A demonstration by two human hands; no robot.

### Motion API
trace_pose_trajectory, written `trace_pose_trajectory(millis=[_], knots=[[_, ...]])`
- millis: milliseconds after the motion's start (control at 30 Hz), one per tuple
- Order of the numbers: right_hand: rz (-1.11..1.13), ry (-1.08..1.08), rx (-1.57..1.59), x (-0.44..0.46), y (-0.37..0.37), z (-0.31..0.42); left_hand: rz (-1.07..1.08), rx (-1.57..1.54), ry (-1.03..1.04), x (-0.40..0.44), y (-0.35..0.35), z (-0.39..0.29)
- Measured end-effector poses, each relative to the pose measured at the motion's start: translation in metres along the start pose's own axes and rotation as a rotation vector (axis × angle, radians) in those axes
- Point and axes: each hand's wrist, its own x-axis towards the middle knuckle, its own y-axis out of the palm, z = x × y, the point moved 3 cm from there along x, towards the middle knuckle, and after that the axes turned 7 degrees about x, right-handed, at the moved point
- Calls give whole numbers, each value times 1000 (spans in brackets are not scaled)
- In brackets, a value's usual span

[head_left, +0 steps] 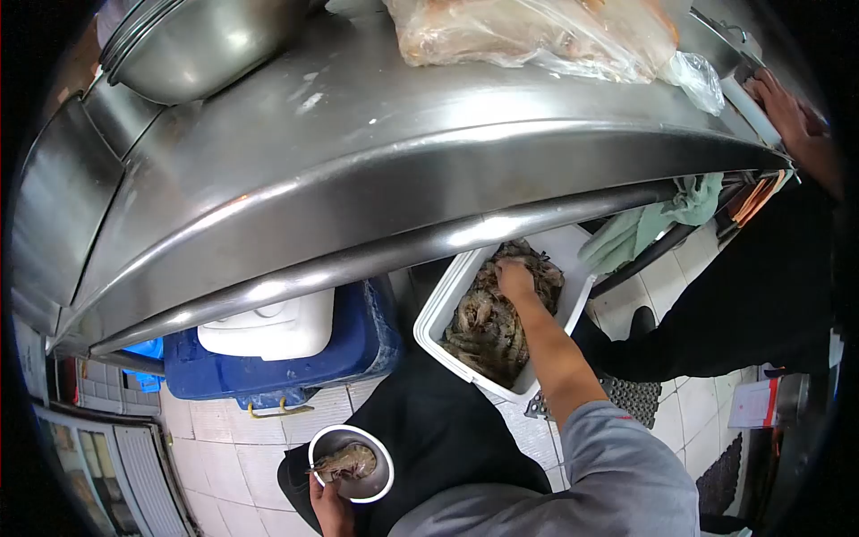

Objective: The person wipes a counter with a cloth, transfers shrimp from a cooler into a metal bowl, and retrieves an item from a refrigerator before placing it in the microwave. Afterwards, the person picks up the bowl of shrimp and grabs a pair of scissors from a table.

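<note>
My right hand reaches into a white rectangular tub filled with grey-brown shrimp. Its fingers are bent down among the shrimp, and their tips are hidden. Low in the view, my left hand grips the rim of a small metal bowl, which is beside my knee. Inside the bowl lies shrimp, close to the left fingers.
A steel counter spans the top, holding metal bowls and a plastic bag. A blue container is left of the tub. Another person's hand rests at right, near a green cloth.
</note>
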Motion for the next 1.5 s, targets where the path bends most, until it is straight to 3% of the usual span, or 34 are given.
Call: trace_pose_trajectory(millis=[100, 167, 200, 267, 433, 500, 533, 667, 700, 767, 833, 967, 1000, 1067, 1167, 1300, 1500], knots=[[-68, -84, 112, -13, -56, 12, 70, 3, 45, 9, 8, -1], [112, -24, 1025, -14, -64, -14, 99, 14, 20, 11, 21, -6], [107, -21, 1021, -24, -79, -13, 120, 28, 24, 15, 23, -3], [287, 176, 1415, -49, -109, -13, 188, 11, 15, 22, 36, 0], [284, 301, 1681, -101, -133, -6, 321, 32, -62, 32, 88, 0], [379, 278, 1753, -125, -141, 12, 395, 65, -49, 35, 109, -1], [387, 305, 1747, -142, -144, 27, 440, 87, -31, 37, 117, 1], [817, 220, 1651, -194, -140, 78, 500, 137, -10, 45, 144, 14], [983, 79, 1625, -203, -140, 94, 508, 136, -12, 47, 147, 18], [893, -112, 1311, -206, -149, 124, 561, 179, -23, 47, 150, 23], [599, -29, 1160, -175, -150, 109, 549, 204, 17, 43, 145, 22], [75, 165, 1048, -64, -90, -12, 469, 164, -18, 39, 110, 26], [-55, -54, 866, -24, -49, -73, 439, 118, -42, 31, 103, 18], [-135, -31, 276, 12, -24, -120, 363, 80, -43, 32, 80, 20], [-42, 39, 65, 14, -28, -107, 248, 35, -38, 23, 54, 12], [37, -14, 13, 25, 10, -126, 127, -9, -8, 15, 29, 3], [-23, 0, 2, 16, 12, -116, 28, 1, 39, 8, 14, -4]])
